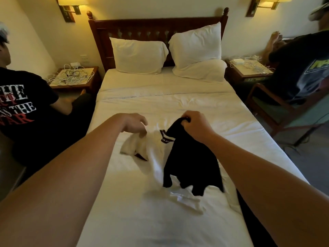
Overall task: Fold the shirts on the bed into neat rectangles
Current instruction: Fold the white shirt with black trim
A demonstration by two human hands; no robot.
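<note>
A black shirt (pixel 191 163) hangs crumpled above the middle of the bed, lifted at its top by my right hand (pixel 196 126), whose fingers are closed on the fabric. Under it lies a white shirt (pixel 153 152) with a black-trimmed collar, rumpled on the white sheet (pixel 160 220). My left hand (pixel 135 124) hovers over the white shirt's left sleeve, fingers curled downward and touching or nearly touching the cloth; I cannot tell whether it grips.
Two white pillows (pixel 138 56) lean on the dark wooden headboard (pixel 153 24). One person (pixel 26 111) sits left of the bed, another (pixel 302 68) at the right by a wooden chair (pixel 270 107). Nightstands (pixel 73 77) with tangled cables flank the bed.
</note>
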